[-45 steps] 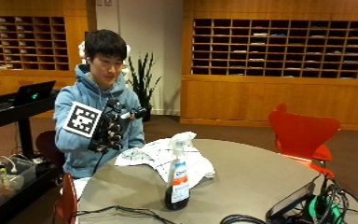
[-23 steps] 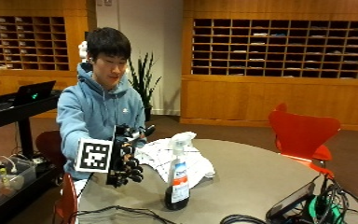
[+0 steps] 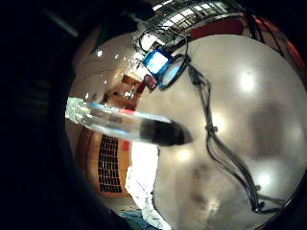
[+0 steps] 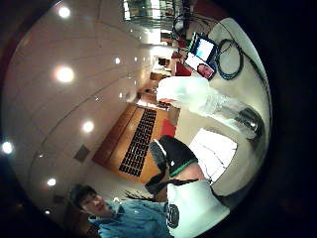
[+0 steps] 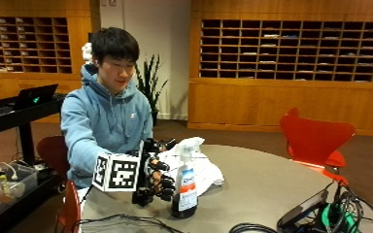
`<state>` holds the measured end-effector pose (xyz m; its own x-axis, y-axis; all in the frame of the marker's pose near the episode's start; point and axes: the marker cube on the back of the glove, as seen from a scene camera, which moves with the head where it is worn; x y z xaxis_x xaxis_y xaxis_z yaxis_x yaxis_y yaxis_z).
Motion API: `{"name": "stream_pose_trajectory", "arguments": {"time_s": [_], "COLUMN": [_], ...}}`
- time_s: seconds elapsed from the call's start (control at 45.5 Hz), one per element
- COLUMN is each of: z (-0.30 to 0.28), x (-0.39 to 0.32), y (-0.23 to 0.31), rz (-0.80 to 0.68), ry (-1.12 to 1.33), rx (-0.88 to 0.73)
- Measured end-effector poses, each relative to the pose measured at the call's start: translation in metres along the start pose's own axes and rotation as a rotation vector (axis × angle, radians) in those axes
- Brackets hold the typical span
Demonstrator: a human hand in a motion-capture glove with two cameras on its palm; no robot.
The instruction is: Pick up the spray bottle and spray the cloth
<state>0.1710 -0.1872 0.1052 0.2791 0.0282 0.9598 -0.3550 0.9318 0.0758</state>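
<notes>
Gloved right hand (image 5: 153, 175) sits just beside the spray bottle (image 5: 185, 187), fingers curled toward it; whether they touch it I cannot tell. Upright on the round table (image 5: 264, 189) in front of the white cloth (image 5: 202, 167), the bottle looks tall and narrow (dark liquid at the base), so a sideways nudge could tip it.
</notes>
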Motion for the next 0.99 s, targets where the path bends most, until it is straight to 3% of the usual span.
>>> {"name": "stream_pose_trajectory", "arguments": {"time_s": [0.22,0.99], "z": [0.015,0.052], "x": [0.002,0.007], "y": [-0.002,-0.016], "rz": [-0.032,-0.138], "ry": [-0.015,-0.032], "rx": [-0.046,0.020]}}
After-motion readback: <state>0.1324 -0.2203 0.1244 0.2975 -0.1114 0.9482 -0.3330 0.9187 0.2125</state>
